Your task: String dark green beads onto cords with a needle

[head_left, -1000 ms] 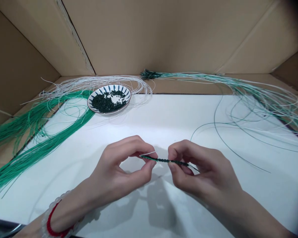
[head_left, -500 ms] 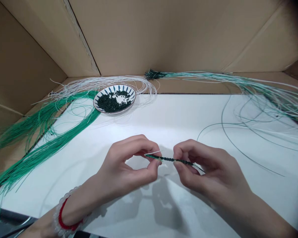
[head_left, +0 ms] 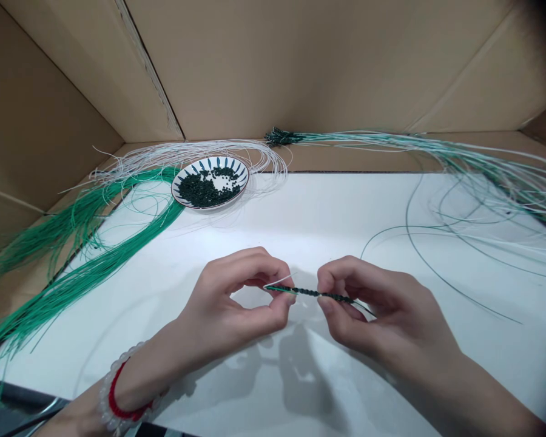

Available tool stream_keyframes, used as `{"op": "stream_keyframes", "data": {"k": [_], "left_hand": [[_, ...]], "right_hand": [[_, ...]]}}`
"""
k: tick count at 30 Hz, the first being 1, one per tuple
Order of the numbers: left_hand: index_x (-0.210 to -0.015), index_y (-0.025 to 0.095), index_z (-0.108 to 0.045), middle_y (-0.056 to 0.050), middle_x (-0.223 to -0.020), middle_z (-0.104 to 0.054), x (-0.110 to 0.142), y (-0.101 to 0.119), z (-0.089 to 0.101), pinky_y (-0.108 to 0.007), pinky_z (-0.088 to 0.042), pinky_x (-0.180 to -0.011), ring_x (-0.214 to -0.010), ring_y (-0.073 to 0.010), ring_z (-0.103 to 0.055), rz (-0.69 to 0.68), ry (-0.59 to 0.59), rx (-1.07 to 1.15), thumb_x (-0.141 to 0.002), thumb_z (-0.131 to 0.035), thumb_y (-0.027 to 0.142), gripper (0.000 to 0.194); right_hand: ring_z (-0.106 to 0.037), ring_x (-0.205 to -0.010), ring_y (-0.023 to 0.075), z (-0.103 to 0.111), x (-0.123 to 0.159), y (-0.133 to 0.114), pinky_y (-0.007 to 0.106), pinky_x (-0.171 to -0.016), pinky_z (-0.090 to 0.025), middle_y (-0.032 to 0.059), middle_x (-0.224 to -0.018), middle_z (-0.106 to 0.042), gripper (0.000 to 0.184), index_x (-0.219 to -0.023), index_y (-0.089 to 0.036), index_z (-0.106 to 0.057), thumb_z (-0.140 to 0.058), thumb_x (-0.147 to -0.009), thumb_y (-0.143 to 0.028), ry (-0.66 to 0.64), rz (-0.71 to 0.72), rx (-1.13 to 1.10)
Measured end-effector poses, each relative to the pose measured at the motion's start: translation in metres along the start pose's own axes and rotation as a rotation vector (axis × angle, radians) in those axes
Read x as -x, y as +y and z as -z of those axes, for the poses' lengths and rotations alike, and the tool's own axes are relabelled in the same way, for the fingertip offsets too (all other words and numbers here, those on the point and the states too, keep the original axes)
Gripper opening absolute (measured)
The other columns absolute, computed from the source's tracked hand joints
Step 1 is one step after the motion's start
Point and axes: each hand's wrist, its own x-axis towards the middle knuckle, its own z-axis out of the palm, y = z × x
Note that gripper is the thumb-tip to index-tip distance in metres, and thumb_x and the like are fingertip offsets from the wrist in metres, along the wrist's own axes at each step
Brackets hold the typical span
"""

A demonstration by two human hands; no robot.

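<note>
A beaded green cord lies horizontally at centre frame, held in the air above a white work surface, with a fine white strand projecting from its end at the 9 o'clock side. The left hand is half closed, its thumb and forefinger pinching that end. The right hand is likewise half closed, pinching the cord at the 3 o'clock end of the beaded run, and a short dark tail extends past it. Both hands grasp firmly; neither is released. A red cord bracelet and a white beaded bracelet sit on the left wrist. At 11 o'clock, a patterned plate holds loose dark beads. Bundled green strands lie at 9 o'clock, finished beaded ends at 12 o'clock, and pale strands at 2 o'clock.
</note>
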Motion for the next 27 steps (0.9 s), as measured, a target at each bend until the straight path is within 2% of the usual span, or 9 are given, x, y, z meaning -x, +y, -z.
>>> {"op": "stream_keyframes", "data": {"k": [7,16,19,22,24,26,27], "left_hand": [[-0.074,0.016,-0.063,0.000,-0.071,-0.062,0.001,0.001,0.000,-0.023,-0.049,-0.063,-0.065,-0.0122,-0.058,0.013,-0.001,0.017,-0.074,-0.061,0.003,0.013],[-0.075,0.018,-0.064,0.001,-0.072,-0.062,0.002,-0.001,0.001,-0.024,-0.048,-0.064,-0.066,-0.0121,-0.058,0.029,-0.017,0.006,-0.075,-0.062,0.002,0.015],[-0.075,0.019,-0.064,0.002,-0.073,-0.062,0.001,-0.002,0.003,-0.022,-0.050,-0.064,-0.066,-0.0113,-0.059,0.026,-0.006,0.013,-0.076,-0.063,0.002,0.016],[-0.077,0.019,-0.065,0.003,-0.074,-0.062,-0.001,-0.001,0.005,-0.020,-0.051,-0.065,-0.068,-0.0107,-0.061,0.026,0.038,0.032,-0.078,-0.063,0.004,0.016],[-0.077,0.019,-0.065,0.002,-0.074,-0.063,-0.002,-0.001,0.007,-0.019,-0.051,-0.065,-0.068,-0.0104,-0.062,0.041,0.077,0.040,-0.080,-0.064,0.006,0.014],[-0.078,0.019,-0.065,0.002,-0.074,-0.063,-0.003,-0.002,0.008,-0.019,-0.051,-0.065,-0.066,-0.0100,-0.063,0.081,0.099,0.065,-0.081,-0.064,0.009,0.011],[-0.078,0.018,-0.064,0.002,-0.074,-0.063,-0.004,-0.002,0.009,-0.019,-0.051,-0.064,-0.065,-0.0099,-0.064,0.112,0.105,0.087,-0.082,-0.064,0.010,0.009]], "right_hand": [[-0.036,-0.050,0.0060,0.001,0.001,0.003,0.014,-0.046,-0.031,-0.0098,-0.060,-0.040,0.019,-0.078,-0.026,-0.058,-0.059,-0.081,-0.007,-0.008,0.039,0.013],[-0.036,-0.049,0.0072,0.001,0.001,0.003,0.016,-0.047,-0.033,-0.0095,-0.060,-0.038,0.019,-0.079,-0.027,-0.056,-0.059,-0.083,-0.008,-0.025,0.049,0.026],[-0.041,-0.053,0.0093,0.003,0.000,0.005,0.019,-0.051,-0.038,-0.0089,-0.065,-0.046,0.017,-0.091,-0.028,-0.055,-0.065,-0.083,-0.016,-0.016,-0.018,0.054],[-0.044,-0.056,0.0115,0.005,-0.001,0.005,0.022,-0.053,-0.040,-0.0074,-0.071,-0.054,0.026,-0.105,-0.029,-0.049,-0.065,-0.084,-0.026,-0.016,-0.082,0.040],[-0.040,-0.053,0.0112,0.006,-0.003,0.003,0.023,-0.051,-0.035,-0.0082,-0.066,-0.050,0.015,-0.099,-0.027,-0.049,-0.059,-0.087,-0.026,0.002,-0.093,0.020],[-0.031,-0.051,0.0107,0.006,-0.004,-0.002,0.023,-0.049,-0.027,-0.0097,-0.059,-0.038,0.004,-0.087,-0.025,-0.051,-0.055,-0.088,-0.025,0.061,-0.134,0.026],[-0.027,-0.051,0.0108,0.006,-0.005,-0.005,0.024,-0.049,-0.023,-0.0101,-0.057,-0.030,0.007,-0.081,-0.024,-0.052,-0.055,-0.087,-0.025,0.094,-0.153,0.035]]}}
